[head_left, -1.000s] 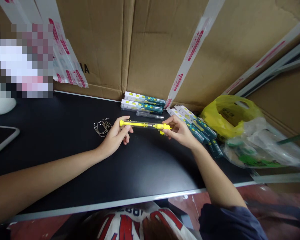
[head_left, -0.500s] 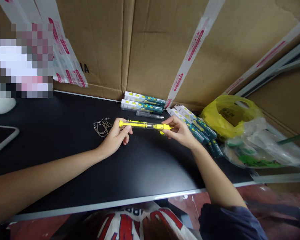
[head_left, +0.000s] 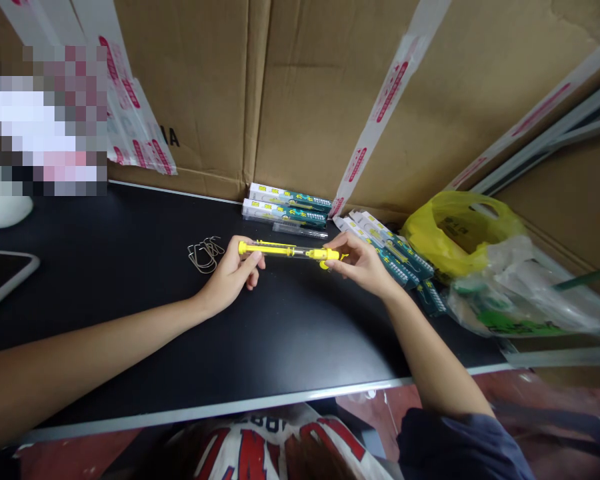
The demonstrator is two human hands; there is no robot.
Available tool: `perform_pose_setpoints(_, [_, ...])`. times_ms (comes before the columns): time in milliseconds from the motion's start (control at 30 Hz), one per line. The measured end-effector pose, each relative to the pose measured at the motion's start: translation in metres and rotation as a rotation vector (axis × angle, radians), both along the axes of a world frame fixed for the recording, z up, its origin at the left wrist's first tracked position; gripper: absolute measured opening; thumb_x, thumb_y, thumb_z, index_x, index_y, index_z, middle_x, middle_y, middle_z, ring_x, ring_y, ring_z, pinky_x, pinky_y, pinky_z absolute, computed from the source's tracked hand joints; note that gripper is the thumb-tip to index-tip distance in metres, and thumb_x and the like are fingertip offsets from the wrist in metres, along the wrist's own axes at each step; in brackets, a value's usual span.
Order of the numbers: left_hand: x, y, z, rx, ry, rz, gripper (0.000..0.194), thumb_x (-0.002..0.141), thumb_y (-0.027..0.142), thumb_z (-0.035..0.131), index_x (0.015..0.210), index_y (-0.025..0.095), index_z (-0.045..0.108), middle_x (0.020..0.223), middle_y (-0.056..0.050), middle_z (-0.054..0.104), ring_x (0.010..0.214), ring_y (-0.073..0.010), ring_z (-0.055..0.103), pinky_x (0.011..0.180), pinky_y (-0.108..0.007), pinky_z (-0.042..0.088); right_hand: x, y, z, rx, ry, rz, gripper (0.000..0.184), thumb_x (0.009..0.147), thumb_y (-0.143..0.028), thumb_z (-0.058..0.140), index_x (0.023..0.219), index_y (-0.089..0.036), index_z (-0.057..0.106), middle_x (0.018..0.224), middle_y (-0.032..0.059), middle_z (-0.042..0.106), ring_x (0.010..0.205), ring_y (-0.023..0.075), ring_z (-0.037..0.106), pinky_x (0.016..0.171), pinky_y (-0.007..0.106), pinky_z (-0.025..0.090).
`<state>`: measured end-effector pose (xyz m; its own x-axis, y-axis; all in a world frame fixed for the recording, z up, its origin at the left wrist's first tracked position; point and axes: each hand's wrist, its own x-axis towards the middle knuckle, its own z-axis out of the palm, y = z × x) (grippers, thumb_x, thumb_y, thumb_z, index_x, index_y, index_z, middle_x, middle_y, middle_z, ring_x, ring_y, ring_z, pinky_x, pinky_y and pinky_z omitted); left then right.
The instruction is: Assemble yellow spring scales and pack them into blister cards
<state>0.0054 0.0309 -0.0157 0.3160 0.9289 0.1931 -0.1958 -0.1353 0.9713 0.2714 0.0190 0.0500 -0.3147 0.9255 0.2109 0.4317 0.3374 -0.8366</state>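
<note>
A clear tubular spring scale with yellow end pieces and a yellow strip inside lies level between my two hands, raised over the black tabletop. My left hand pinches its left end, thumb in front on the yellow cap. At the other end, the fingers of my right hand close round the yellow end piece, where a small yellow tab hangs below. A tangle of bent wire hooks lies on the table just left of my left hand. Behind the scale rests an empty-looking clear tube.
Printed spring scale boxes lie at the back, with more boxes stacked slantwise at right. Beyond these sit a yellow plastic bag and a clear bag. A tablet-like device lies at left. Large taped cardboard stands behind the table.
Both hands keep their places on the spring scale. Only the yellow tip at its right end looks slightly shifted between my right fingers.
</note>
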Motion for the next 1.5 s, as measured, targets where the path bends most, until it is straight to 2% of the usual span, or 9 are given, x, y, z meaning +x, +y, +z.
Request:
perform_pose_setpoints(567, [0.0008,0.0004,-0.0008,0.001,-0.012,-0.006,0.024,0.090,0.039,0.051,0.099,0.023,0.036,0.078,0.005,0.054,0.048,-0.0054,0.051,0.043,-0.019,0.042,-0.0020,-0.0018,0.0030,-0.006,-0.024,-0.017,0.032,0.077,-0.040,0.072,0.097,-0.019,0.057,0.082,0.0019,0.062,0.059,0.0108,0.055,0.041,0.020,0.043])
perform_pose_setpoints(800, [0.0009,0.0003,0.0002,-0.007,-0.026,-0.003,0.025,0.089,0.040,0.053,0.098,0.022,0.038,0.076,0.005,0.055,0.048,-0.0054,0.051,0.042,-0.018,0.042,0.0009,-0.0004,0.0034,-0.046,-0.017,-0.002,0.031,0.077,-0.039,0.072,0.097,-0.020,0.058,0.086,0.0033,0.064,0.065,0.0125,0.059,0.043,0.020,0.048])
perform_pose_setpoints(1500, [0.0006,0.0002,0.0004,-0.005,-0.010,-0.010,0.023,0.089,0.037,0.051,0.098,0.022,0.037,0.077,0.006,0.054,0.048,-0.0054,0.051,0.042,-0.018,0.042,0.0035,0.0002,-0.0005,0.018,-0.023,0.021,0.027,0.079,-0.037,0.071,0.098,-0.021,0.058,0.087,0.0029,0.059,0.068,0.0139,0.058,0.041,0.020,0.049])
